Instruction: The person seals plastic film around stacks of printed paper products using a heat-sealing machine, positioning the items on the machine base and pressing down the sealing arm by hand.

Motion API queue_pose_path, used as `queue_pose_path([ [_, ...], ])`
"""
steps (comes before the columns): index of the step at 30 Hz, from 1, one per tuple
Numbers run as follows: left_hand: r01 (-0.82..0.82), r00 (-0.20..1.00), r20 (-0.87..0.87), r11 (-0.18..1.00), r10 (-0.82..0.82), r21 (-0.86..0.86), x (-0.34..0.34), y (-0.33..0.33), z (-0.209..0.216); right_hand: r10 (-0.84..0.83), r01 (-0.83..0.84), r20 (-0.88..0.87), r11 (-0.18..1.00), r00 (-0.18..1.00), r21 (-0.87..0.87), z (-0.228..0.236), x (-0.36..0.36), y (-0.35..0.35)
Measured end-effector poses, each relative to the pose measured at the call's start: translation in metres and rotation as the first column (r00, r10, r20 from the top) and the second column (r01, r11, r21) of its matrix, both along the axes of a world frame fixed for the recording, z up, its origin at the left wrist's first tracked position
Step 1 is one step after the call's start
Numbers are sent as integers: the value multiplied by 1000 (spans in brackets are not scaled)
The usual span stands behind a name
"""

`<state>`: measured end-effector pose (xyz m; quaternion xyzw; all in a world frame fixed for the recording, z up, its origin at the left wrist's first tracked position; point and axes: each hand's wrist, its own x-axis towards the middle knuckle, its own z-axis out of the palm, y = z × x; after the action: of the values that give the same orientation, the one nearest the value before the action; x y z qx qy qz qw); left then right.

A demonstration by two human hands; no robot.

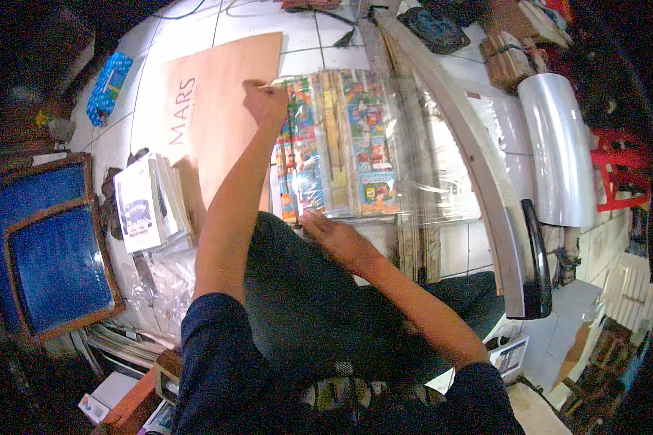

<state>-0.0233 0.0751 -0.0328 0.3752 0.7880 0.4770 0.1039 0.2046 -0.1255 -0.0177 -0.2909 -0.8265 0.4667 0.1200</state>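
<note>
Colourful printed sheets lie in clear plastic film in front of me, with a yellowish strip showing between two printed columns. My left hand is closed at the far left corner of this bundle, pinching the film edge. At the near left corner, my right hand has its fingertips on the film, thumb and fingers close together; its grip is partly blurred. The film stretches right, beneath a long pale bar that ends in a black handle. This looks like the arm of a film sealer.
A brown cardboard sheet lies left of the bundle, beside a stack of white booklets. Blue framed screens stand at the far left. On the right are a big film roll and a red plastic crate.
</note>
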Motion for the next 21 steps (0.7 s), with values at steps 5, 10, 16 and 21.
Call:
queue_pose_path([
  [5, 923, 298, -118, 318, -947, -215, 28, -47, 20, -33, 63, 70, 862, 997, -504, 31, -3, 16],
  [10, 423, 293, -225, 337, -929, -841, 48, -70, 29, 30, 27, 113, 883, 993, -468, 25, -7, 23],
  [16, 426, 314, -203, 328, -928, -843, 47, -67, 32, -242, 242, -12, 965, 970, 105, 65, 75, 49],
  [21, 421, 335, -225, 358, -915, -833, 49, -71, 31, -695, 768, -333, 606, 637, 207, 232, 183, 81],
])
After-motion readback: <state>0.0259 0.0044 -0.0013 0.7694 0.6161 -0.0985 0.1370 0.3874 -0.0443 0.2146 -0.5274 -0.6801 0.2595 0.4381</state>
